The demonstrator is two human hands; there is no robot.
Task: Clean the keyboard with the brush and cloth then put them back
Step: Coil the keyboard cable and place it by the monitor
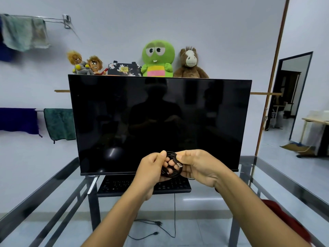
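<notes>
Two hands raised at centre — left hand point(154, 165) and right hand point(197, 165) — fingers closed on a coiled black cable point(172, 164), USB plug poking out toward 3 o'clock. Best to keep the loops pinched flat and set aside clear of the keys. Just beyond, at 12 o'clock, keyboard point(115, 187) on the glass worktop point(53, 184), under the dark monitor point(160, 122). No brush visible; green cloth point(59, 123) hanging far off at 10 o'clock — possibly the one needed.
</notes>
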